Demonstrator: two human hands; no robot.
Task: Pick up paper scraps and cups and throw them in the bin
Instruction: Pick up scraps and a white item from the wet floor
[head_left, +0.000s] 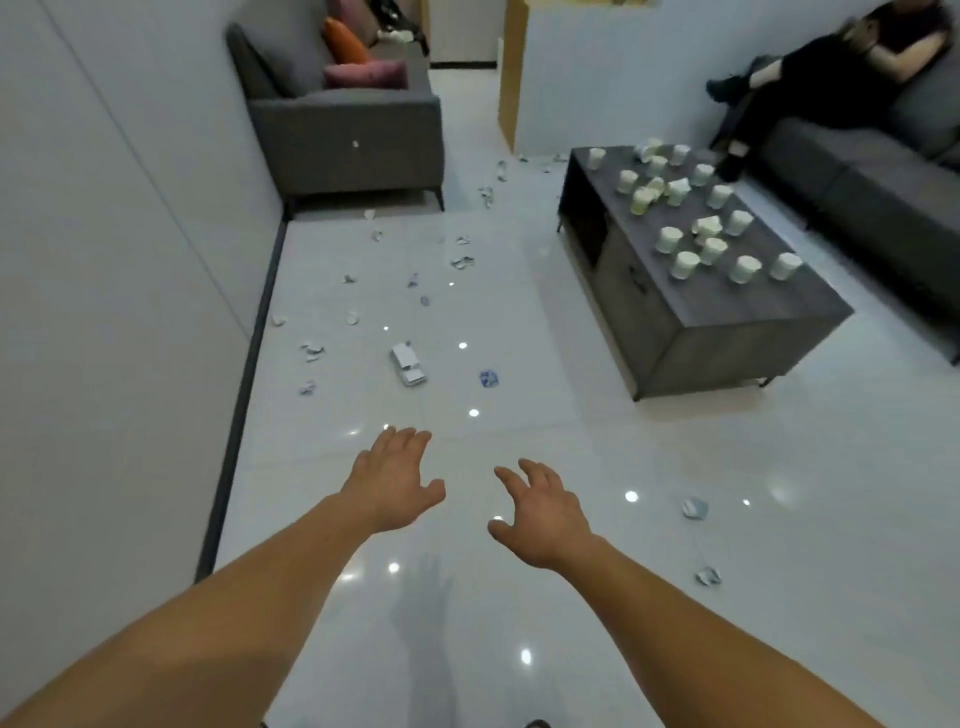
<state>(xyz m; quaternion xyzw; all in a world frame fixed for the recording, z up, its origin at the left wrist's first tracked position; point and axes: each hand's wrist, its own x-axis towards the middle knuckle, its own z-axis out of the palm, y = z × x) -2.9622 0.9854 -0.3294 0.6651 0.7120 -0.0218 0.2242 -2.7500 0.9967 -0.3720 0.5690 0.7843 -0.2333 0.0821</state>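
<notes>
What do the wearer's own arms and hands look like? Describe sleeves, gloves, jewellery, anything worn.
The left arm and right arm are bare along their whole visible length; no sleeve reaches into view. The left hand and right hand wear no gloves, and no watch, bracelet or ring shows on either. No straps, cables or markings are visible.

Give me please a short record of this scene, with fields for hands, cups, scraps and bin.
left hand: open, fingers spread, holds nothing
right hand: open, fingers spread, holds nothing
cups: many on the coffee table, a few tipped over
paper scraps: scattered over the white floor, most ahead of the hands
bin: not in view
</notes>
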